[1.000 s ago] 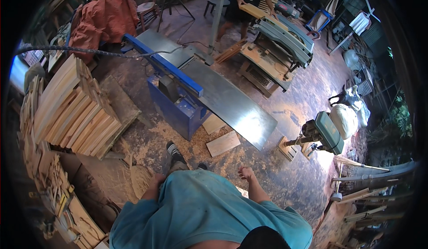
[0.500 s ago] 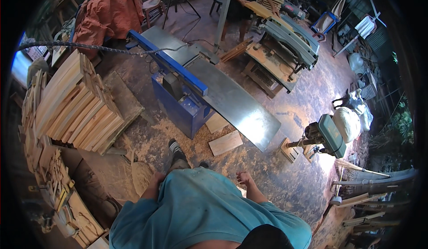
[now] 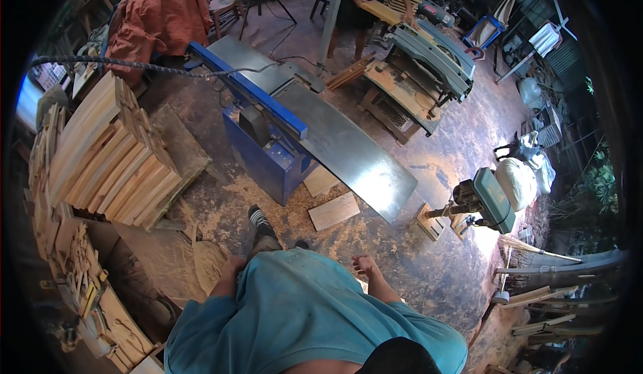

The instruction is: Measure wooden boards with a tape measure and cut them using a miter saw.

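My left hand (image 3: 234,265) hangs low beside my teal shirt, close to my left thigh. Its fingers are partly hidden, and nothing can be seen in it. My right hand (image 3: 364,265) hangs at my other side, with loosely bent fingers somewhat apart and holding nothing. In front of me stands a jointer with a blue base (image 3: 262,156), a long blue fence (image 3: 251,93) and a shiny metal table (image 3: 358,154). Neither hand touches it. A flat wooden board (image 3: 334,211) lies on the sawdust-strewn floor beneath the table's near end.
Stacked planks (image 3: 110,160) rise on the left, above scrap wood (image 3: 94,287). A drill press (image 3: 485,200) stands at right. Beyond the jointer, another person (image 3: 370,2) has hands on a board at a table saw (image 3: 429,59). A dark cable (image 3: 154,71) crosses at upper left.
The surroundings have shifted slightly left and up in view. Both my hands stay low at my sides. The other person's hand has moved slightly on the board.
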A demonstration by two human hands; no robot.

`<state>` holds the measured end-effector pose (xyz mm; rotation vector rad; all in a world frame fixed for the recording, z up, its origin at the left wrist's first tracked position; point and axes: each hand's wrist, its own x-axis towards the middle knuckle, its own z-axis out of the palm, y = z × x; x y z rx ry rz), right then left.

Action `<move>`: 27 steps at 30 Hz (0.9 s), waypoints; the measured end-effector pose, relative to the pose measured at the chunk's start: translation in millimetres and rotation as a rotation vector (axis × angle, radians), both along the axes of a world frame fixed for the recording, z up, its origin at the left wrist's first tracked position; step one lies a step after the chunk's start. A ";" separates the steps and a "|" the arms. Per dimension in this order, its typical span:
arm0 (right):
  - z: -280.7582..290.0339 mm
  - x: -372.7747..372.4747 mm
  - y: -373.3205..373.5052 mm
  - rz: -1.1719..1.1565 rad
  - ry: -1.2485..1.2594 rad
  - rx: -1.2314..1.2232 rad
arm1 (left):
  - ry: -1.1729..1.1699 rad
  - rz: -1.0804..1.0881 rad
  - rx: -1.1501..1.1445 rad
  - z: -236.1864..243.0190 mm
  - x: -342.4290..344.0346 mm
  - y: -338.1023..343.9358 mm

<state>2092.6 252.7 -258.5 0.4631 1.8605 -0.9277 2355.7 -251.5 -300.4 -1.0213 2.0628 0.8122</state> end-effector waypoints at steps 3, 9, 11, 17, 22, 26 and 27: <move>-3.4 1.4 3.9 0.013 -0.016 0.021 | 0.021 0.058 0.014 11.5 -1.0 6.2; -6.9 -1.2 2.7 0.010 -0.021 0.009 | -0.053 0.093 0.040 19.6 -2.5 5.8; -9.2 -1.3 2.9 0.010 -0.044 0.000 | -0.004 0.121 -0.002 23.2 -2.4 9.8; -2.1 -3.4 -10.4 -0.018 -0.002 0.013 | 0.065 0.154 0.015 21.1 1.1 7.2; -2.7 -8.9 -12.4 0.008 -0.013 -0.024 | -0.009 0.152 0.022 43.3 -8.1 11.2; -7.7 -7.3 -11.0 0.005 0.002 -0.044 | 0.012 0.121 0.012 25.6 -2.1 6.3; -7.2 -5.7 -10.9 0.006 -0.001 -0.045 | 0.009 0.122 0.011 19.9 -0.7 4.2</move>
